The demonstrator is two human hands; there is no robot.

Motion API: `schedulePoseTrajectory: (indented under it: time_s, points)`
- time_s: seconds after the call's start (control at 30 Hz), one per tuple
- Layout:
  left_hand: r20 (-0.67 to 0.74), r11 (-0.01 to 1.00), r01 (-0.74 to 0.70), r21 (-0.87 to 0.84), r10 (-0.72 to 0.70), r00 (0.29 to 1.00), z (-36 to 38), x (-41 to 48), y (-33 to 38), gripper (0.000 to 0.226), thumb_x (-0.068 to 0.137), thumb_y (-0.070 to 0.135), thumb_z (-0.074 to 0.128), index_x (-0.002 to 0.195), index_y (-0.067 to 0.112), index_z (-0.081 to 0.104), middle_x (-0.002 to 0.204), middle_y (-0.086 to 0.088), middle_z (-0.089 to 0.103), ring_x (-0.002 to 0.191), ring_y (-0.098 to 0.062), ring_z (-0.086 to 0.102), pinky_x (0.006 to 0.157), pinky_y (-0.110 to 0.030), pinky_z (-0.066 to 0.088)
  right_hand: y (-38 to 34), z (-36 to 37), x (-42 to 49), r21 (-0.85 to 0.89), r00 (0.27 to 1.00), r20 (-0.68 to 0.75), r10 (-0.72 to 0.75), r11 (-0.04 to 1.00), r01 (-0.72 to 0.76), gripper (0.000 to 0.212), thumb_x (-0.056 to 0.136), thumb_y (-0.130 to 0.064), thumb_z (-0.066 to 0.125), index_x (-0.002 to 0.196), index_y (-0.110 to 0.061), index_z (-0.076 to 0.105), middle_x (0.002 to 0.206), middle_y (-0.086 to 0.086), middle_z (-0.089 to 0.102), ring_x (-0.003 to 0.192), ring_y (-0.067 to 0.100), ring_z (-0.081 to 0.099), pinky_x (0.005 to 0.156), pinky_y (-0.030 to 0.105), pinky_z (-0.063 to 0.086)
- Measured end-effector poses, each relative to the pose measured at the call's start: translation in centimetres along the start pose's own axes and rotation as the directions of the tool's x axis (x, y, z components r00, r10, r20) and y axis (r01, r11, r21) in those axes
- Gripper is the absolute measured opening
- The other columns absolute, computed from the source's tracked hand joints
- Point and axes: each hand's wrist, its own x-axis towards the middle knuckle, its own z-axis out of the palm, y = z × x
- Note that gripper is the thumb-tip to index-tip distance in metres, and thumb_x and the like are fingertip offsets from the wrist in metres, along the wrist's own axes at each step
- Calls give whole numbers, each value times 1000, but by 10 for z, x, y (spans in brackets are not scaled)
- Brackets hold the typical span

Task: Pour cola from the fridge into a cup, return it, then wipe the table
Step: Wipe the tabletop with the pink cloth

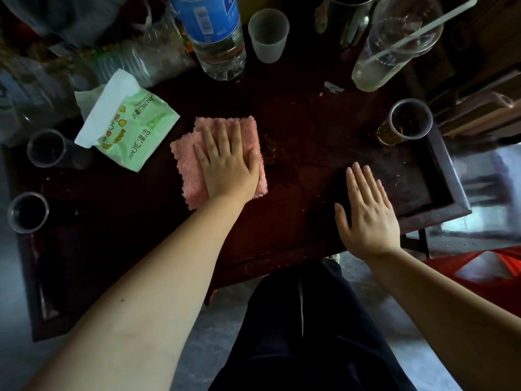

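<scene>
Just beyond my right hand (366, 213) a clear cup (406, 122) holds dark liquid. Farther off, a tall cup (394, 43) with a straw has pale dregs. Beyond my left hand (228, 162) stand a part-filled water bottle (214, 38) and a frosted cup (269, 35). To that hand's left lie a green tissue pack (127, 125), a far dark cup (46, 149) and a near dark cup (28, 211). The dark wooden table (282, 221) shows crumbs and smears, with grey floor below it. My left hand lies flat, fingers straight, on the pink cloth (220, 159). My right hand is spread flat at the table's near edge and holds nothing. I cannot tell whether it touches the table.
</scene>
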Motion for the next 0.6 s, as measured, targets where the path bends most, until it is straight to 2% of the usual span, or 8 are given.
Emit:
schedulePoseTrajectory:
  time_s: [0.2, 0.4, 0.6]
  points:
    - [-20, 995, -97, 24, 98, 995, -2, 32, 3, 62, 95, 44, 19, 151, 21, 6, 159, -7, 2, 144, -34, -3, 115, -54, 0, 1, 1, 0, 9, 1000, -2, -5, 1000, 5, 67, 93, -43, 26, 149, -7, 18, 158, 9, 15, 147, 20, 4, 119, 39, 9]
    - [-9, 979, -200, 24, 200, 980, -1, 21, 4, 62, 94, 46, 22, 151, 23, 11, 159, -6, 3, 144, -34, -2, 115, -54, 0, 1, 0, -1, 15, 1000, 7, -3, 1000, 3, 68, 93, -44, 26, 150, -9, 15, 158, 8, 12, 147, 20, 2, 119, 40, 9]
    - [19, 958, -287, 4, 287, 958, 0, -9, 15, 67, 90, 51, 12, 151, 24, 8, 159, -5, -2, 144, -31, -8, 115, -53, -3, 1, -1, -1, 15, 1000, 15, -3, 1000, 3, 68, 93, -44, 26, 150, -8, 15, 158, 8, 13, 147, 20, 3, 119, 40, 10]
